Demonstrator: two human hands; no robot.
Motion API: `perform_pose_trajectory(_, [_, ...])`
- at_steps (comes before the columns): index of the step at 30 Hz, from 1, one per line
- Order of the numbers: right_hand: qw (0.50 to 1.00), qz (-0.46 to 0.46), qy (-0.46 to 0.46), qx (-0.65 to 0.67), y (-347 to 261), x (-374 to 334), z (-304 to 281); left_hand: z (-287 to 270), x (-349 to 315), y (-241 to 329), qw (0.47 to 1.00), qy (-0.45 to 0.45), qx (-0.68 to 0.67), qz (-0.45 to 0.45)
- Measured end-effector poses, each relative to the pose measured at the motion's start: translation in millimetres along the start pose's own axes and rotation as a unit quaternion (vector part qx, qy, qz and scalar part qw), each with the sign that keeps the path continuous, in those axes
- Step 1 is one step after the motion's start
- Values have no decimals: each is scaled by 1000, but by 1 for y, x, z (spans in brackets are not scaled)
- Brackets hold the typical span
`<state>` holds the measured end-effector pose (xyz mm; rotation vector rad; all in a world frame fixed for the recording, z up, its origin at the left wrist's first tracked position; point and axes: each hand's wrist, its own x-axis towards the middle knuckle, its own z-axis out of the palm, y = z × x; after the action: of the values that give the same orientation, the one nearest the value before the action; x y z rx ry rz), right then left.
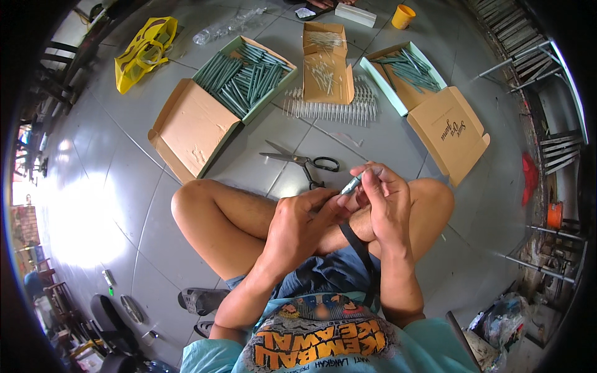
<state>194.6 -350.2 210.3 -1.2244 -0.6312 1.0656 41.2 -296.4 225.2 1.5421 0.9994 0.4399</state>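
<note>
Both hands hold a small grey stick over the crossed legs.
The right hand (387,202) pinches the grey stick (351,184); the left hand (303,225) touches it, with scissors (303,162) on the floor (124,186) just beyond.

An informal home workshop: tiled floor (124,155) with cardboard boxes (242,78) of parts.

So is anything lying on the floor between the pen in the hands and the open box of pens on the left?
Nothing visible. The pen is in both hands; only the person's knee and bare tile lie before the left box. The scissors sit aside.

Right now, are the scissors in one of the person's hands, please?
No, the scissors lie on the floor tiles beyond the knees, while both hands pinch a small grey-green stick.
</note>
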Motion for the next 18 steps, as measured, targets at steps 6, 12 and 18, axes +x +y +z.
perform_pose_trajectory(6, [997,5,-64,-35,1,-1,0,-2,-10,10,997,41,58,32])
perform_pose_trajectory(12, [998,-25,-62,-4,1,4,-8,-8,-17,1,991,-48,-106,-62])
perform_pose_trajectory(18, [999,24,-45,11,3,1,-4,-2,-18,-13,990,-46,-119,-57])
